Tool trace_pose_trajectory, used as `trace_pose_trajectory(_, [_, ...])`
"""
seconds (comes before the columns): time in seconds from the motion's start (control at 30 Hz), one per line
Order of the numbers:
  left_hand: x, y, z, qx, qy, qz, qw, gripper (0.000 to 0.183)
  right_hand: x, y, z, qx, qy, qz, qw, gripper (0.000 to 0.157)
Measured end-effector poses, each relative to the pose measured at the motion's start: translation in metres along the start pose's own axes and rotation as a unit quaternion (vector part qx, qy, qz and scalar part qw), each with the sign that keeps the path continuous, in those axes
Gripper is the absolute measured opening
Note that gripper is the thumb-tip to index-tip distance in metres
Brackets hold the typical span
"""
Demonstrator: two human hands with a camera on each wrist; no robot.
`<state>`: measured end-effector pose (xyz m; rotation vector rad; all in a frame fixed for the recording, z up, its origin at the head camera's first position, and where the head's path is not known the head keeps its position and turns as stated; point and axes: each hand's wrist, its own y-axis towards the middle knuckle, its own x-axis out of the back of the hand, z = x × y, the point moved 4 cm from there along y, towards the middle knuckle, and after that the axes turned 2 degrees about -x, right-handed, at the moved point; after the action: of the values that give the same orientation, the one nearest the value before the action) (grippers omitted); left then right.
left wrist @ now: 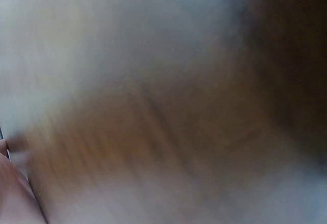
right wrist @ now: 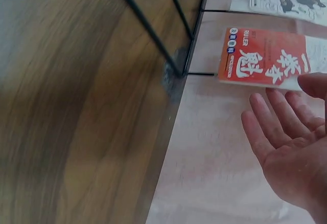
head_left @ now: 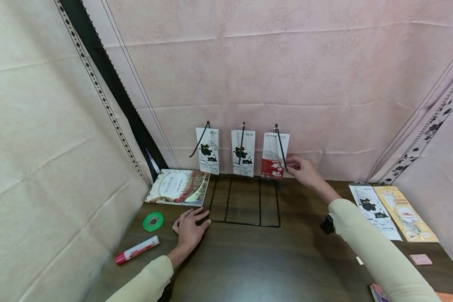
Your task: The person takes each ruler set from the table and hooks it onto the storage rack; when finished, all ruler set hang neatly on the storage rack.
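Note:
A black wire display rack [head_left: 245,224] stands against the cloth backdrop, its base on the table. Two white ruler-set packets, the left packet [head_left: 209,151] and middle packet [head_left: 243,153], hang from its hooks. On the right hook hangs a red-and-white ruler-set packet [head_left: 275,155]. My right hand [head_left: 303,171] is at that packet's right edge, near the hook's tip; in the right wrist view its fingers [right wrist: 276,127] are extended beside the packet. My left hand [head_left: 191,228] rests at the rack base's left side, fingers spread. The left wrist view is mostly blurred.
On the left lie a booklet [head_left: 179,187], a green tape roll [head_left: 153,221] and a red-capped glue stick [head_left: 137,250]. Right of the rack are another white packet [head_left: 375,213], a yellow packet [head_left: 406,214] and a pink eraser [head_left: 420,259]. Cloth walls enclose the table.

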<state>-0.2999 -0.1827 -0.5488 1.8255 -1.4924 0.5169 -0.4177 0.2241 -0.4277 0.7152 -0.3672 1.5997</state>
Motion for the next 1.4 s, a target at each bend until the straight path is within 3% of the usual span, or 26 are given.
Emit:
trace_pose_trajectory(0.2, [-0.005,-0.001,0.0,0.006,-0.001,0.011,0.9999,0.033,0.018,-0.019,-0.015,0.001,0.005,0.014,1.0,0.036])
trace_pose_trajectory(0.37, [-0.005,-0.001,-0.001,0.002,0.002,0.0,1.0,0.033,0.036,-0.033,-0.027,0.008,-0.01,0.007,1.0,0.039])
trace_pose_trajectory(0.6, [-0.003,-0.005,0.0,0.003,-0.004,0.005,1.0,0.033,0.064,-0.056,-0.052,-0.006,-0.018,-0.01,1.0,0.064])
trace_pose_trajectory(0.77, [0.002,-0.006,0.003,0.005,-0.002,-0.002,1.0,0.033,0.086,-0.077,-0.076,-0.052,-0.059,-0.024,0.997,0.078])
trace_pose_trajectory(1.1, [0.003,-0.003,0.0,0.004,-0.004,0.005,1.0,0.033,0.129,-0.119,-0.141,-0.146,-0.135,-0.053,0.978,0.082])
trace_pose_trajectory(1.4, [0.002,-0.001,0.0,0.003,-0.003,0.008,1.0,0.033,0.145,-0.144,-0.182,-0.241,-0.223,-0.021,0.944,0.098])
